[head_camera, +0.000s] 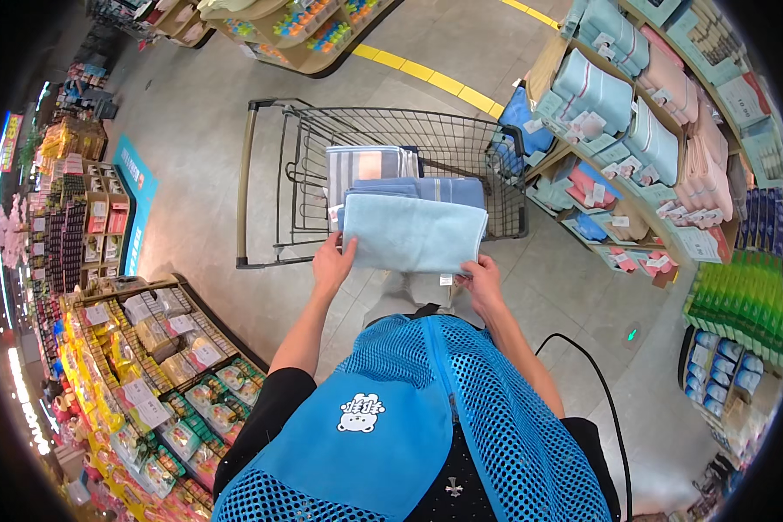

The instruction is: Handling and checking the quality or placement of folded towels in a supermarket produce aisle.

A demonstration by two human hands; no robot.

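Note:
Between my two hands I hold a folded light blue towel (414, 235) in front of my waist, its broad side facing up. My left hand (334, 261) grips its lower left corner, thumb on top. At the lower right corner my right hand (479, 280) pinches the edge, with a small white tag hanging beside it. Just beyond, partly covered by this towel, lie folded darker blue towels (450, 189) and a grey striped towel (365, 166) with white and peach bands. These rest in or on the wire shopping cart (391, 121); their support is hidden.
At the right stands a shelf unit (594, 147) stacked with folded blue and pink towels, close to the cart's end. A slanted rack of packaged food (169, 333) is at my left. Another display (293, 39) stands beyond the cart. Yellow floor tiles (430, 75) cross the grey floor.

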